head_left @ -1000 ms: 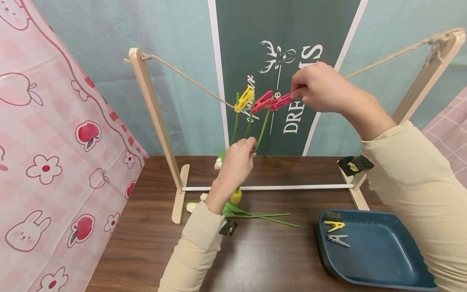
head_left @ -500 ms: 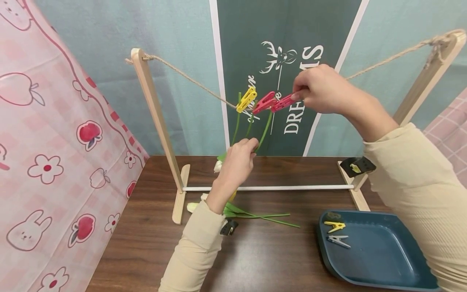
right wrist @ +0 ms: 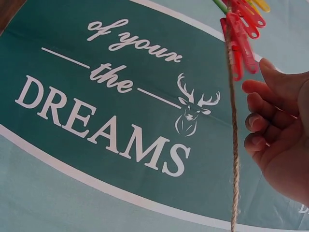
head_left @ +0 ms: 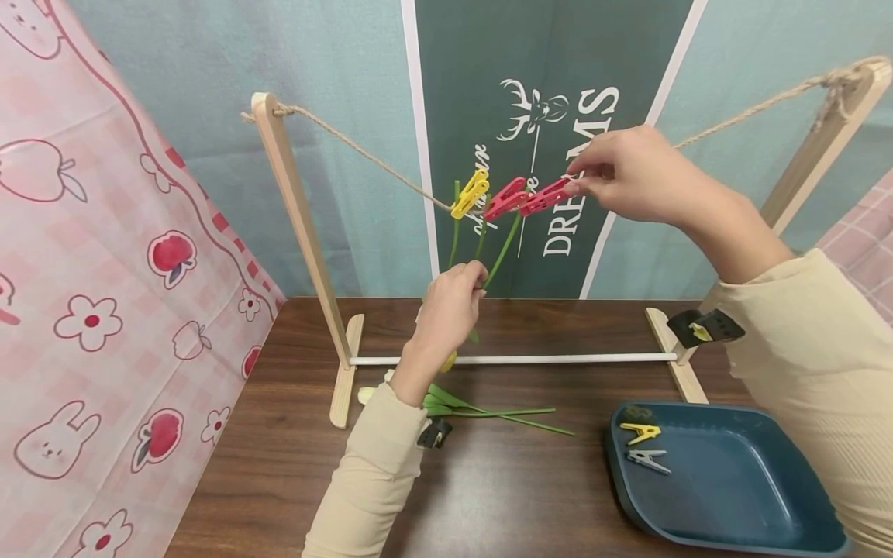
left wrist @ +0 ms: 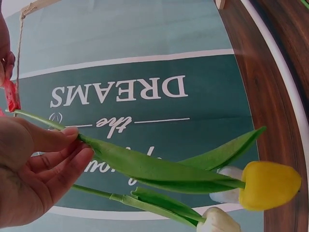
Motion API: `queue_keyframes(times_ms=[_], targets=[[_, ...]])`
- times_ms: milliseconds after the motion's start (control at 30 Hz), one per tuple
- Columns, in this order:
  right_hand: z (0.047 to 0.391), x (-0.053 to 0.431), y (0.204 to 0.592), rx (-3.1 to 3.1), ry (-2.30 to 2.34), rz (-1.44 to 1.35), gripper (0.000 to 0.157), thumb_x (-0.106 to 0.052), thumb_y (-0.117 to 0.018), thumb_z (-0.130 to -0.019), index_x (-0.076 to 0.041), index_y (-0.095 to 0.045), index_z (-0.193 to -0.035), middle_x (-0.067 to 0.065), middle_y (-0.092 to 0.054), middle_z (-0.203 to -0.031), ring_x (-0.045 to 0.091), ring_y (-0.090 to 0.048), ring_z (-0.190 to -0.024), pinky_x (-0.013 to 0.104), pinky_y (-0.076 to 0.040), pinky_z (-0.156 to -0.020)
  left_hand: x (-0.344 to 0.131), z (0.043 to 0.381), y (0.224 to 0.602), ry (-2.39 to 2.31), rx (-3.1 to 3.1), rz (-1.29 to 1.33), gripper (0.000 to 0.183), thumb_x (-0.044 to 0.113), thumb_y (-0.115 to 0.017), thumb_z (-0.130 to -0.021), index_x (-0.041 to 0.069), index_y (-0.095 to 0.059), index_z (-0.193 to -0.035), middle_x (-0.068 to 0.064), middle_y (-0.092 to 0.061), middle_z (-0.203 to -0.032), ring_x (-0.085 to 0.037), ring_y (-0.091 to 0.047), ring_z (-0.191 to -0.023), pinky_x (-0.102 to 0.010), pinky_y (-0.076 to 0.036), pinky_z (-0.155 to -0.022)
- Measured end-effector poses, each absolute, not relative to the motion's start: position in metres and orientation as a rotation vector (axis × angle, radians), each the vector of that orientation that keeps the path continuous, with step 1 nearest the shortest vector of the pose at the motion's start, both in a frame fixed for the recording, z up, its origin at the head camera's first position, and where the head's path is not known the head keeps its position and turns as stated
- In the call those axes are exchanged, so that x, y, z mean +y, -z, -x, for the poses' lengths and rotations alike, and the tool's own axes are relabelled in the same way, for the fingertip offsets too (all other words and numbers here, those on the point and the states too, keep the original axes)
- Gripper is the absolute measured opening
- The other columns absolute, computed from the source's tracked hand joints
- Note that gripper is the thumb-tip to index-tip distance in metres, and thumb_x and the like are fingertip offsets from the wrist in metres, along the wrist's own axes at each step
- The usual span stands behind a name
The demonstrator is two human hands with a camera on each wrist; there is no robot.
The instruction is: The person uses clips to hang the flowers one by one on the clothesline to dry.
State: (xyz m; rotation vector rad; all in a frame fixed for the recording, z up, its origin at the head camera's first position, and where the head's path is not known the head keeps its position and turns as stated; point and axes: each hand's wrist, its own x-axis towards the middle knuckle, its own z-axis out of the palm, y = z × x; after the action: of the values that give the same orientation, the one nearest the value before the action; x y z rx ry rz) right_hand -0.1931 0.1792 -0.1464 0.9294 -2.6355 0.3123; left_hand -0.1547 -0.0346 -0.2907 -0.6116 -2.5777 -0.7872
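Observation:
A twine rope (head_left: pixel 363 153) sags between two wooden posts, carrying a yellow clothespin (head_left: pixel 470 194) and two red ones in a row. My left hand (head_left: pixel 449 306) pinches the stem of a yellow tulip (left wrist: pixel 270 186), whose bloom hangs downward. That stem's upper end meets the rightmost red clothespin (head_left: pixel 546 197). Beside the clothespin's handle end is my right hand (head_left: pixel 642 174); in the right wrist view its thumb and fingers are spread just off the handles. White tulips, one of them a white bloom (left wrist: pixel 219 222), hang from the other clothespins, partly hidden by my left hand.
A blue tray (head_left: pixel 718 473) at the right front holds a yellow clothespin (head_left: pixel 639 432) and a grey clothespin (head_left: pixel 648 461). Loose tulips with green stems (head_left: pixel 516 413) lie on the wooden table. A white rod (head_left: pixel 558 359) joins the posts low down.
My right thumb and fingers have parted from the red clothespin and the hand has drawn back slightly to the right. The left hand keeps its pinch on the stem, shifting slightly left.

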Motion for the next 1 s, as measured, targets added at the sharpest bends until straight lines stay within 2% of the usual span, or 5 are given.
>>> queue_keyframes(times_ms=[200,433,667,1000], targets=[[0.188,0.188,0.146,-2.654,-0.336,-0.846,0.010,-0.003,-0.063,-0.084,0.003,-0.070,-0.086,0.012,-0.066,-0.075,0.018,-0.049,-0.058,0.030,-0.036,-0.052,-0.036,0.154,0.292,0.791,-2.593,0.585,0.007,0.000,-0.062,-0.086,0.001,-0.063,-0.093,-0.008,-0.064,-0.085,-0.020,-0.063,-0.079,-0.032,-0.050,-0.071],[0.183,0.204,0.149,-2.739,-0.356,-0.762,0.013,-0.011,-0.065,-0.086,0.000,-0.071,-0.087,0.004,-0.063,-0.066,0.013,-0.044,-0.052,0.027,-0.034,-0.050,-0.039,0.152,0.293,0.800,-2.613,0.572,0.006,0.002,-0.063,-0.087,0.001,-0.064,-0.092,-0.008,-0.065,-0.085,-0.019,-0.063,-0.078,-0.033,-0.050,-0.070],[0.178,0.221,0.162,-2.861,-0.335,-0.724,0.013,-0.012,-0.063,-0.088,-0.002,-0.071,-0.091,0.006,-0.066,-0.073,0.017,-0.049,-0.059,0.033,-0.037,-0.053,-0.040,0.151,0.294,0.786,-2.628,0.568,0.003,0.003,-0.063,-0.087,0.003,-0.064,-0.090,-0.006,-0.064,-0.084,-0.021,-0.063,-0.078,-0.034,-0.050,-0.068],[0.171,0.238,0.194,-3.047,-0.389,-0.768,0.013,-0.011,-0.067,-0.085,-0.001,-0.070,-0.094,0.005,-0.067,-0.080,0.015,-0.056,-0.067,0.033,-0.044,-0.058,-0.043,0.148,0.294,0.783,-2.648,0.586,0.003,0.004,-0.063,-0.087,0.002,-0.064,-0.090,-0.007,-0.065,-0.083,-0.021,-0.063,-0.077,-0.034,-0.050,-0.067]])
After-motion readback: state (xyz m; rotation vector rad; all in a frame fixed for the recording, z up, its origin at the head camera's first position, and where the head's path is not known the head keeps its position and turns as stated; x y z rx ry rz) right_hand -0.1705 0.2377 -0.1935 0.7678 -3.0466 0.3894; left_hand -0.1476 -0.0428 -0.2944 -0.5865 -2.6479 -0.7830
